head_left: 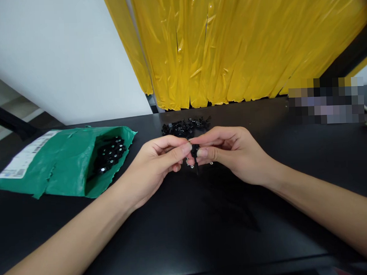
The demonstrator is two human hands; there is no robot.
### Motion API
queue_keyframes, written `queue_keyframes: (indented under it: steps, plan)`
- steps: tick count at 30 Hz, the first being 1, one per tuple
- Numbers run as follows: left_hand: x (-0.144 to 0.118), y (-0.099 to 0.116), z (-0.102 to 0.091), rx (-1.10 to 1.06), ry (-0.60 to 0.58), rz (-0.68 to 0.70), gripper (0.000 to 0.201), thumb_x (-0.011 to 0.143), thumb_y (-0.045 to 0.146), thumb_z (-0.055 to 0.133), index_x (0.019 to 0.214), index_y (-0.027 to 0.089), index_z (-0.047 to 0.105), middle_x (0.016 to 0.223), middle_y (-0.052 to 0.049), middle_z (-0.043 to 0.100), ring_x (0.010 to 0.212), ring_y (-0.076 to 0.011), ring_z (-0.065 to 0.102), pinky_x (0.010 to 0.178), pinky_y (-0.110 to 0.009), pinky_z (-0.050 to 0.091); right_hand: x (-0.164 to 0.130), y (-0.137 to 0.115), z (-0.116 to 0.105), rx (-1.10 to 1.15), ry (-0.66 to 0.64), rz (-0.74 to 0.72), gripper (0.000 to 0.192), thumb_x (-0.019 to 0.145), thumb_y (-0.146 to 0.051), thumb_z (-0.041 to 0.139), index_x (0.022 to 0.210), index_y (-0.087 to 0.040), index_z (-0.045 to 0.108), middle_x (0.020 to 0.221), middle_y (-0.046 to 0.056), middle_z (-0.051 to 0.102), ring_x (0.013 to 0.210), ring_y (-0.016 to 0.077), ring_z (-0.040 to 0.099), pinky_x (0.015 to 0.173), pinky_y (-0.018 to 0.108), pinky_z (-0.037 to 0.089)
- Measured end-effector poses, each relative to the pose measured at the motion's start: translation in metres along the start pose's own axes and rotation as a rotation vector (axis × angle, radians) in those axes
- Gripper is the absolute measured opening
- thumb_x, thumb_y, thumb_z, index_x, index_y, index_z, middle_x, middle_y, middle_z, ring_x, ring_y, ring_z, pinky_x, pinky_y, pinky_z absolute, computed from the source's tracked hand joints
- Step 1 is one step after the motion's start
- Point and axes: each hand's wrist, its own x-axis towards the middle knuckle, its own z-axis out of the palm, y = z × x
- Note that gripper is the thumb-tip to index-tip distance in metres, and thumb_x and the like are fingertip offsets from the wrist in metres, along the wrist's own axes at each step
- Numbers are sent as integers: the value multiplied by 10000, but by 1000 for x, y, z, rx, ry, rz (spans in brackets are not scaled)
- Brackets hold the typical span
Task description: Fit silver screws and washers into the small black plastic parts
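Note:
Between my two hands, over the middle of the black table, is a small black part (195,150) with a thin stem pointing down; its exact kind is too small to make out. My left hand (163,154) pinches it from the left with thumb and forefinger. From the right, thumb and fingers of my right hand (232,152) close on the same piece. A few tiny silvery round bits (211,163) show just below the fingers. Behind the hands lies a loose heap of small black parts (183,127), partly covered by my fingers.
To the left lies a torn-open green plastic mailer bag (64,161) with a white label, holding black pieces with shiny round ends (111,152). Yellow plastic sheeting (213,52) hangs behind the black table (163,234). A pixelated patch (326,102) hides something at the far right.

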Motion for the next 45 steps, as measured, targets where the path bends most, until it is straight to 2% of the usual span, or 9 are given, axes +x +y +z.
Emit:
queue_keyframes:
  steps: [7, 13, 23, 27, 31, 35, 37, 39, 45]
  plan:
    - [-3, 2, -2, -88, -60, -47, 70, 853, 207, 829, 922, 213, 818, 821, -16, 750, 761, -85, 636, 624, -150, 468, 0, -1, -2, 13, 4, 28, 219, 871, -120, 803, 1055, -237, 819, 902, 1, 832, 835, 110, 800, 791, 190, 662]
    - [-4, -1, -1, -155, -78, -85, 90, 898, 285, 794, 919, 199, 807, 786, -4, 719, 719, -66, 604, 636, -142, 479, 0, -3, -2, 25, -6, 17, 185, 886, -149, 799, 1046, -240, 818, 896, -10, 828, 828, 103, 800, 779, 171, 660]
    - [-1, -2, 2, 71, 11, 59, 163, 866, 352, 823, 901, 198, 783, 762, -2, 741, 715, -101, 658, 613, -182, 469, -2, 3, -3, 47, -1, 57, 158, 915, -190, 779, 1058, -253, 803, 929, -4, 824, 874, 134, 805, 826, 235, 676]
    - [-2, 1, 5, 203, 42, 162, 121, 899, 309, 785, 884, 189, 775, 797, -20, 740, 695, -126, 678, 589, -215, 476, -3, 4, -3, 65, -1, 61, 137, 932, -203, 764, 1055, -254, 793, 942, -3, 826, 873, 141, 810, 821, 242, 678]
    - [-5, 5, 8, 253, 40, 279, 91, 875, 235, 801, 806, 181, 777, 893, -11, 692, 658, -103, 681, 561, -213, 492, -3, 3, -1, 74, 6, 69, 126, 923, -209, 772, 1043, -243, 786, 933, 2, 826, 869, 157, 814, 812, 258, 684]
    - [-5, 3, 4, 97, -23, 172, 57, 837, 206, 840, 872, 212, 794, 959, -8, 729, 681, -99, 698, 579, -199, 494, -3, 3, 1, 64, 1, 71, 114, 917, -204, 778, 1025, -239, 784, 920, 0, 822, 853, 153, 814, 810, 254, 683]
    - [-4, 2, 2, 32, -35, 93, 154, 834, 223, 849, 979, 242, 801, 897, -10, 763, 702, -110, 707, 607, -194, 499, -3, 3, 1, 54, 3, 71, 106, 919, -211, 777, 1021, -239, 782, 911, -1, 820, 848, 144, 811, 809, 243, 679]
    - [-3, 1, 1, 32, -26, 87, 176, 860, 268, 830, 1031, 244, 796, 811, -13, 765, 708, -124, 711, 614, -197, 504, -3, 3, 1, 49, 4, 66, 107, 919, -218, 778, 1023, -241, 780, 904, -2, 819, 851, 141, 810, 808, 238, 676]
    - [-5, 6, 7, 206, 33, 244, 104, 817, 241, 857, 787, 176, 781, 1001, -38, 731, 633, -109, 696, 610, -234, 570, -3, 1, 2, 80, 4, 68, 109, 899, -202, 795, 1004, -223, 779, 901, 5, 822, 847, 159, 815, 790, 251, 681]
